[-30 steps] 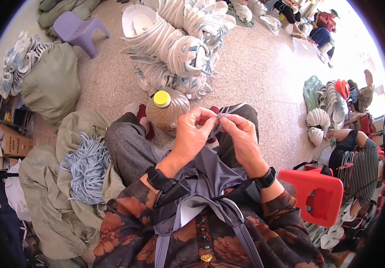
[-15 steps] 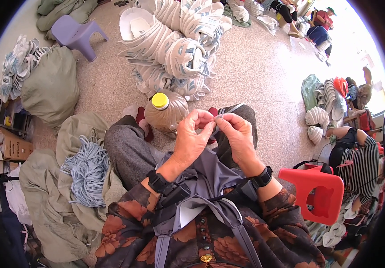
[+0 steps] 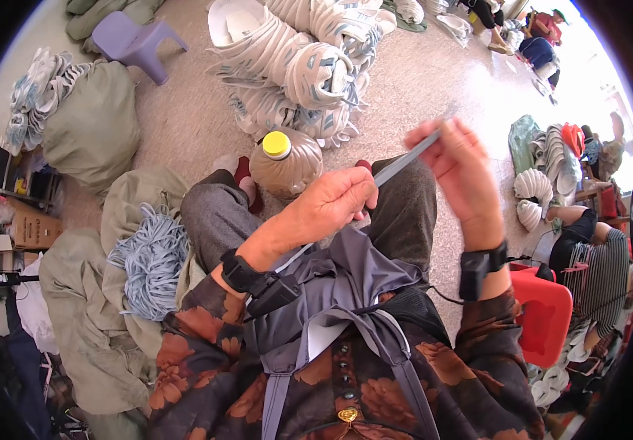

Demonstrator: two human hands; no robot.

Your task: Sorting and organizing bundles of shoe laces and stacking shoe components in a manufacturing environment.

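Note:
A flat grey-blue shoelace [image 3: 400,166] stretches on a slant between my two hands, over my right knee. Its lower part is gripped in the closed fingers of my left hand [image 3: 325,202], above my lap. Farther right and higher, my right hand [image 3: 462,163] pinches the lace near its upper end, slightly smeared by motion. A thin pale strand [image 3: 294,258] shows below my left wrist, against the grey apron [image 3: 316,293]. To the left, a heap of light blue shoelaces [image 3: 151,264] lies on beige cloth [image 3: 74,308].
A big jug with a yellow cap [image 3: 276,145] stands between my feet. Behind it rise stacked white shoe uppers [image 3: 294,66]. A purple stool [image 3: 137,44] is at the far left, a red stool [image 3: 540,315] at the right. Other people sit at the right and far right.
My hands were close together over the lap, fingertips meeting on the lace. Now my right hand has swung up and right, and the lace is drawn out between them.

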